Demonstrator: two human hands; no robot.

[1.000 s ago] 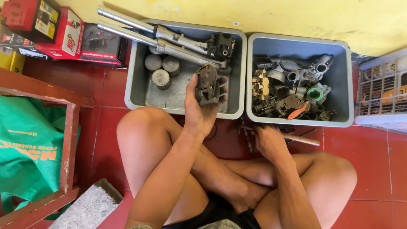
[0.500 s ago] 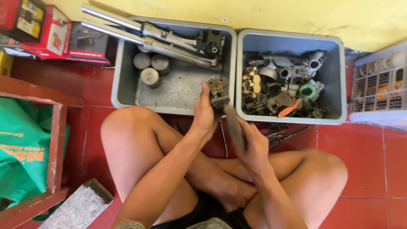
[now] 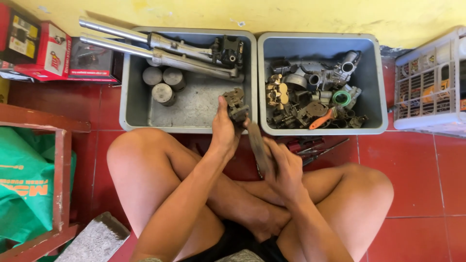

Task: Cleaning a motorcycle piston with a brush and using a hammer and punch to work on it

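Your fingers [image 3: 277,154] on the right hand [image 3: 286,170] are curled shut around the lower end of a flat metal file [image 3: 257,145], which slants up and left toward the other hand. Your left hand [image 3: 224,132] is closed around the base of a dark metal engine part [image 3: 237,107], thumb wrapped on its near side, holding it upright above the gap between your knees. The tip of the file sits just beside the lower edge of that part; contact cannot be confirmed. Both hands work over your crossed legs on the red tiled floor [image 3: 417,170].

Just beyond your right hand, a few slim hand tools [image 3: 315,148] lie on the floor, next to the front wall of the right grey tub [image 3: 378,73]. That tub is filled with mixed metal parts, including a brass-coloured piece [image 3: 276,94], a green ring [image 3: 341,98] and an orange-handled tool [image 3: 321,119].

The left grey tub [image 3: 127,97] stands touching it, directly behind the held part. It contains three cylindrical pistons [image 3: 163,83] and two long fork tubes [image 3: 145,46] that overhang its left rim.

Farther left, red boxes [image 3: 53,53] rest against the yellow wall [image 3: 291,14]. A white crate [image 3: 429,82] stands at the right.
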